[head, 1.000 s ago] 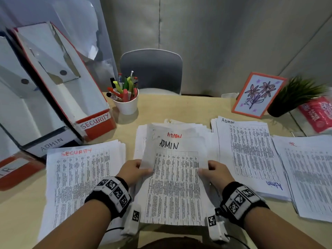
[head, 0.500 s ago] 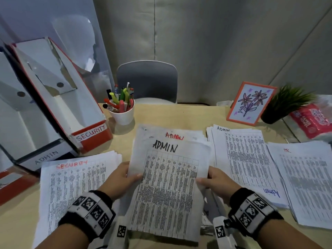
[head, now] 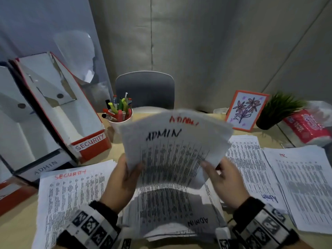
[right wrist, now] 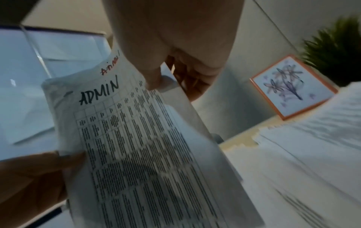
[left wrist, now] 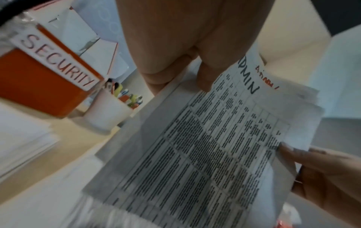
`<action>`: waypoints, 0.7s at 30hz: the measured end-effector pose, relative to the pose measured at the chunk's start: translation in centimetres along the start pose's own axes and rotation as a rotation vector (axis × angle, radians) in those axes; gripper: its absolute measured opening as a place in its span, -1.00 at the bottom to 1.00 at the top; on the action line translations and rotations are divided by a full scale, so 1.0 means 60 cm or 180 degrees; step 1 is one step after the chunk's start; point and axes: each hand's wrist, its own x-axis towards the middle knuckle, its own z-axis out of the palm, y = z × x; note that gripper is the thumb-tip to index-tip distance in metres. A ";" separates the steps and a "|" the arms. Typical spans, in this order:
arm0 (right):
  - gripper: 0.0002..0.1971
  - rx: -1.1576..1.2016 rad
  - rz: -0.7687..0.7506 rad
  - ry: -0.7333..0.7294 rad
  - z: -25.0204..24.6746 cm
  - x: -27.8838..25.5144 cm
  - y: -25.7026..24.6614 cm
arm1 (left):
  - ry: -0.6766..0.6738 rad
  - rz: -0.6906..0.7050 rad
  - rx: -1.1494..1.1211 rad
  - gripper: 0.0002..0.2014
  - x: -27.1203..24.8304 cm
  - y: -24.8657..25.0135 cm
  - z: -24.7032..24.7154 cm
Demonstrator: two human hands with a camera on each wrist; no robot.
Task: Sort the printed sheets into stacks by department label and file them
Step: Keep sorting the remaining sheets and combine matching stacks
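Note:
Both hands hold a bundle of printed sheets marked ADMIN [head: 172, 150] tilted up above the desk. My left hand [head: 131, 169] grips its left edge, thumb on the front. My right hand [head: 213, 169] grips the right edge. The left wrist view shows the bundle [left wrist: 205, 146] with a thumb [left wrist: 205, 77] on it. In the right wrist view the bundle [right wrist: 146, 146] is pinched near its top. More ADMIN sheets [head: 172, 214] lie flat beneath. A SECURITY stack [head: 71, 194] lies to the left. Another ADMIN stack [head: 248, 168] and an HR stack [head: 301, 186] lie to the right.
Tilted file boxes labelled SECURITY [head: 89, 142] and ADMIN [head: 45, 168] stand at the left. A white pen cup [head: 119, 121] sits behind the bundle. A framed flower picture [head: 246, 110], a small plant [head: 280, 112] and a red packet [head: 309, 126] are at the back right. A grey chair [head: 145, 88] faces the desk.
Both hands have lifted the ADMIN bundle off the desk and tipped it up toward me; the sheets under it now show.

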 end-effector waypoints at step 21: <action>-0.85 -0.0450 0.1173 0.0617 -0.137 -0.011 0.149 | -0.1324 -0.0909 0.0386 -0.88 0.060 0.024 0.176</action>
